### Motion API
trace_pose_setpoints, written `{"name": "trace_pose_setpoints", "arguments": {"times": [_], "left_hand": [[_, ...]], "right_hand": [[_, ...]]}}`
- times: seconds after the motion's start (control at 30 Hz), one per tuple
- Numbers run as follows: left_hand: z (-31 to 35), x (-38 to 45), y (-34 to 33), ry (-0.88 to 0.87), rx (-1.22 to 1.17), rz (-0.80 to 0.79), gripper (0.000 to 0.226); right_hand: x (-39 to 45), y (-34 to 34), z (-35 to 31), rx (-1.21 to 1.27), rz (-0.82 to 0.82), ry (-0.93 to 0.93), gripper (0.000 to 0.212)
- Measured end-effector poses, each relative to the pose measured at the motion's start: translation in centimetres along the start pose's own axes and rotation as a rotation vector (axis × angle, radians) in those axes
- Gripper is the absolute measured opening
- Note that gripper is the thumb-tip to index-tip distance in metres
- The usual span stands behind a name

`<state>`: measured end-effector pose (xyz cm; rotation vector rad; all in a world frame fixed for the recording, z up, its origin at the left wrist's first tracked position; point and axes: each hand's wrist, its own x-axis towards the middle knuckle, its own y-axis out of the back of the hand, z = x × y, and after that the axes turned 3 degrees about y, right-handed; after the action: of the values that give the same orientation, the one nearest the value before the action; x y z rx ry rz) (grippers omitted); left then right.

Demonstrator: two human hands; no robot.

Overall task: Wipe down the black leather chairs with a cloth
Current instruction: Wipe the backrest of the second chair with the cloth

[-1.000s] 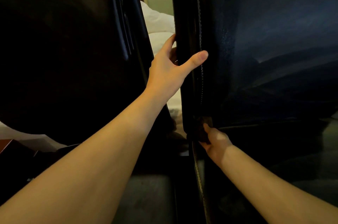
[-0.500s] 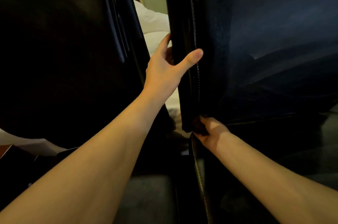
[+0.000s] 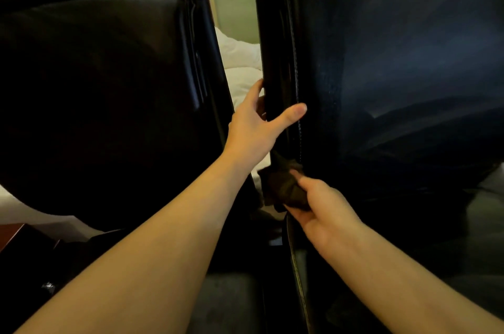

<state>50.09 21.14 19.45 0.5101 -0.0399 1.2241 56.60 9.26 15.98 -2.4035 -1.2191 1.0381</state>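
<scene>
Two black leather chairs stand close together: one fills the left (image 3: 103,104), the other the right (image 3: 395,66). My left hand (image 3: 259,129) grips the left side edge of the right chair's back, thumb on the front face along the stitched seam, fingers wrapped behind. Lower on the same edge, my right hand (image 3: 324,211) holds a bunched dark brown cloth (image 3: 283,189) and presses it against the bottom of the backrest edge, where it meets the seat.
White bedding (image 3: 240,60) shows through the narrow gap between the chairs, with a pale green wall behind. A reddish wooden corner (image 3: 11,235) sits at the lower left. Grey carpet (image 3: 229,303) lies below between the chairs.
My right hand has drawn back toward me along the chair edge, so the brown cloth now shows in its grip. My left hand keeps its hold on the edge.
</scene>
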Motion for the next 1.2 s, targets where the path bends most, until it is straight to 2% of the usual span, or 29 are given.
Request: {"name": "trace_pose_setpoints", "arguments": {"times": [0.1, 0.2, 0.33, 0.5, 0.6, 0.67, 0.77, 0.87, 0.93, 1.0, 1.2], "left_hand": [[0.2, 0.1, 0.0, 0.015, 0.015, -0.01, 0.079], [0.2, 0.2, -0.3, 0.029, -0.003, 0.007, 0.088], [0.1, 0.1, -0.2, 0.029, -0.037, 0.002, 0.081], [0.5, -0.3, -0.2, 0.039, -0.017, 0.009, 0.078], [1.1, -0.8, -0.3, 0.058, -0.045, -0.017, 0.066], [1.3, -1.1, -0.4, 0.088, -0.076, -0.038, 0.065], [2.1, -1.4, -0.3, 0.107, -0.046, -0.06, 0.072], [4.9, -1.2, -0.4, 0.028, -0.04, 0.126, 0.086], [8.0, -0.7, -0.9, -0.105, -0.077, 0.256, 0.076], [11.3, 0.5, -1.4, -0.178, -0.093, 0.299, 0.07], [16.5, 5.4, -1.3, -0.273, 0.159, 0.562, 0.068]], "right_hand": [[-0.8, 1.0, -1.9, -0.043, -0.042, 0.159, 0.012], [-1.3, 1.4, -4.3, -0.162, -0.122, 0.4, 0.017], [-0.6, 1.9, -4.9, -0.397, -0.069, 0.597, 0.013], [0.3, 3.0, -3.8, -0.506, -0.035, 0.626, 0.012], [0.6, 4.5, -2.5, -0.628, -0.005, 0.546, 0.012], [0.5, 6.1, -2.0, -0.647, -0.011, 0.479, 0.013], [-1.0, 6.9, -4.6, -0.627, -0.045, 0.573, 0.015], [-2.9, 6.2, -9.3, -0.63, -0.122, 0.763, 0.023], [-3.7, 5.4, -12.0, -0.639, -0.158, 0.867, 0.02], [-4.0, 4.7, -14.2, -0.641, -0.177, 0.939, 0.019], [-4.2, 3.2, -19.5, -0.721, -0.239, 1.072, 0.024]]}}
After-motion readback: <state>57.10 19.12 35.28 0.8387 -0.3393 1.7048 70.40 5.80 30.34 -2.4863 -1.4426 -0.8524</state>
